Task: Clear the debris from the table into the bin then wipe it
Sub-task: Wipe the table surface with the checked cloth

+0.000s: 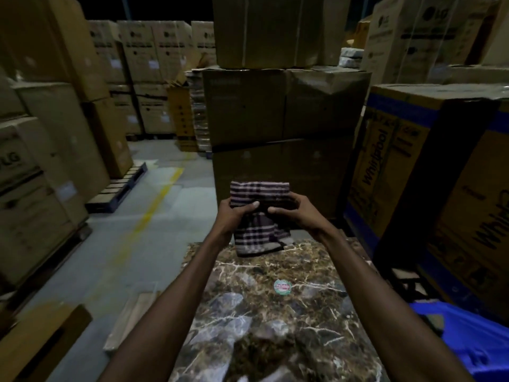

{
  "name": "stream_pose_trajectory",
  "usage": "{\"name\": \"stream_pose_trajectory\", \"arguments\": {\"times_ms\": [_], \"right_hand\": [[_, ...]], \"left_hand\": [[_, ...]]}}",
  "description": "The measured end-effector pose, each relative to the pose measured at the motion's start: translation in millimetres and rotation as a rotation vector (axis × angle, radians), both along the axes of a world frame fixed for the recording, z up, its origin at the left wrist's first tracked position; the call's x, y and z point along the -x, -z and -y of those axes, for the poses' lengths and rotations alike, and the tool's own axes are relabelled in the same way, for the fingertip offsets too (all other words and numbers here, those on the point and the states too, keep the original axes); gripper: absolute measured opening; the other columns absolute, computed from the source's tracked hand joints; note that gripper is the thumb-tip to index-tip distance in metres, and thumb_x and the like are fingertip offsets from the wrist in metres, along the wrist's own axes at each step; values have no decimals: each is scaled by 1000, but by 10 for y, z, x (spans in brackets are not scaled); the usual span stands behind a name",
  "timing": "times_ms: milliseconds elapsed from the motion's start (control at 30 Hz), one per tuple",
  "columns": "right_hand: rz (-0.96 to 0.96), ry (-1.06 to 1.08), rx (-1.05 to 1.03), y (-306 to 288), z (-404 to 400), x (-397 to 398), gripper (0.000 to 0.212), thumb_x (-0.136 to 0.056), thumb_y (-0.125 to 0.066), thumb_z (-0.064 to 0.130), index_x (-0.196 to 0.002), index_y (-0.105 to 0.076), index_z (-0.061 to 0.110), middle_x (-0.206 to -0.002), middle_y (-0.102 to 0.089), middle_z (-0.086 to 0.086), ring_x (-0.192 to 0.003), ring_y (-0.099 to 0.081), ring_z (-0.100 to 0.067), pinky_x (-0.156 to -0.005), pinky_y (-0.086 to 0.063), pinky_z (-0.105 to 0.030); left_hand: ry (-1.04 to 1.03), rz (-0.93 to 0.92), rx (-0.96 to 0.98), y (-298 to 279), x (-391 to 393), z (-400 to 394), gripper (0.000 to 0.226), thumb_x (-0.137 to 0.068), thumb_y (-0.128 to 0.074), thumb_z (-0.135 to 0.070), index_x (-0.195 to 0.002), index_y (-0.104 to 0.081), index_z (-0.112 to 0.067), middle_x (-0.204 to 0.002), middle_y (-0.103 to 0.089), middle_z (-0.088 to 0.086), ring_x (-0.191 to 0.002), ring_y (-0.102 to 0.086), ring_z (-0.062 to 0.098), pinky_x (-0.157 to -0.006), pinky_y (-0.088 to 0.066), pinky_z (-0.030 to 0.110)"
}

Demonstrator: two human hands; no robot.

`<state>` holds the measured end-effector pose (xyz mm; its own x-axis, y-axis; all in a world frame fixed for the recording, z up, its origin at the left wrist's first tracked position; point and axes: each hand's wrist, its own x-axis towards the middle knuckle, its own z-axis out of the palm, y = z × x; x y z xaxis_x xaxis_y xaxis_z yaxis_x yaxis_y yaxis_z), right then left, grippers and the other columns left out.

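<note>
Both hands — left [237,216] and right [292,213] — grip the folded cloth [257,219] above the table's [275,312] far end, its long axis hanging down toward the top.

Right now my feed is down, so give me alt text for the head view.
Both hands, left hand and right hand, grip a folded plaid cloth above the far end of a marble-patterned table, its lower edge near the tabletop. A small round sticker lies mid-table, a blue bin sits to the right, and stacked cardboard boxes surround the dim warehouse aisle.
</note>
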<state>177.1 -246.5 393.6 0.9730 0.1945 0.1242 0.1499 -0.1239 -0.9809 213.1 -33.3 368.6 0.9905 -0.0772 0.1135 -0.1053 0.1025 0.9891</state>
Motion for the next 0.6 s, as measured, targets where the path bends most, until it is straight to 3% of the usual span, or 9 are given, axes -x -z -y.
{"name": "stream_pose_trajectory", "arguments": {"times_ms": [100,267,500,600], "right_hand": [[-11,34,-134,168,-247,6,34,-94,-75,20,-128,-70,16,-119,-76,0,-112,-73,-18,-89,-61,-33],[0,101,-188,499,-641,29,32,-96,-74,23,-127,-71,14,-116,-77,0,-108,-73,-14,-93,-61,-38],[-40,90,-194,1014,-1140,57,33,-96,-74,26,-127,-69,17,-117,-77,-2,-108,-73,-17,-91,-61,-38],[-118,65,-134,1304,-1314,95,43,-89,-82,16,-128,-67,13,-116,-76,-2,-105,-74,-14,-89,-61,-32]], "left_hand": [[-33,-18,21,129,121,-171,30,-86,-82,-17,-111,-75,-1,-102,-79,12,-98,-76,28,-85,-62,40],[-124,-52,2,392,267,-516,26,-92,-77,-25,-108,-77,-5,-103,-79,10,-98,-76,28,-90,-61,44],[-229,-61,-5,733,486,-906,20,-96,-72,-28,-111,-75,-15,-104,-79,2,-98,-76,19,-83,-62,34],[-259,-68,-32,984,565,-1067,18,-99,-68,-25,-110,-74,-11,-99,-80,0,-94,-76,17,-78,-62,29]]}}
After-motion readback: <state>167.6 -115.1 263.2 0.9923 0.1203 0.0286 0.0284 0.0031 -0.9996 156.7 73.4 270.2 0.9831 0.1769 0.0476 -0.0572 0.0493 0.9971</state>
